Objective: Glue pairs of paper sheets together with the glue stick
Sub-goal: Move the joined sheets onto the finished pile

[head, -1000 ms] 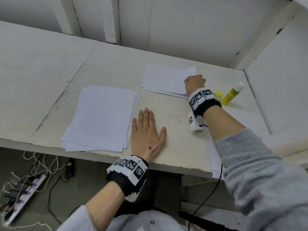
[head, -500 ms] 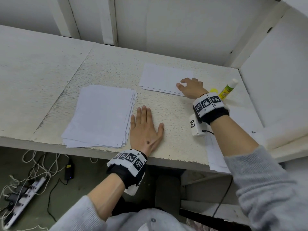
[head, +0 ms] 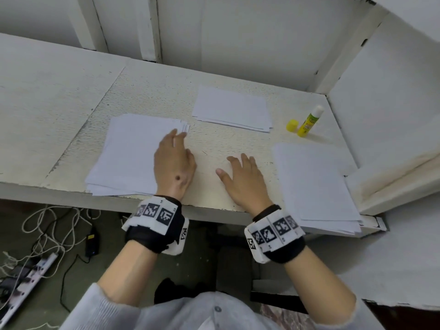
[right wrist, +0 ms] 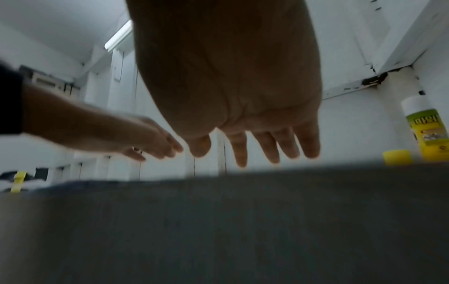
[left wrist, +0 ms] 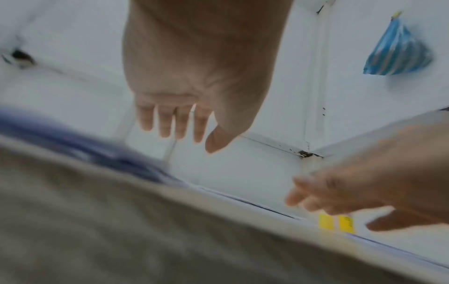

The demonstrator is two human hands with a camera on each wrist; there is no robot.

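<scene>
Risk lies at the left stack (head: pixel 133 151): the left hand (head: pixel 175 160), fingers relaxed and empty like the right hand (head: pixel 245 177), could drag 2 sheets while the uncapped glue stick (head: pixel 309 121) dries.

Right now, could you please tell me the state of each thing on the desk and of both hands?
glue stick: upright, uncapped
yellow cap: off, beside the stick
left stack: fanned at its far corner
far stack: flat, untouched
right stack: overhanging the desk edge
left hand: open, over the left stack
right hand: open, empty

Makeshift work nook, prob. a home/storeroom. Chipped white bench (head: pixel 147 91); power strip (head: pixel 28 279) & cables (head: pixel 47 222) on floor.
</scene>
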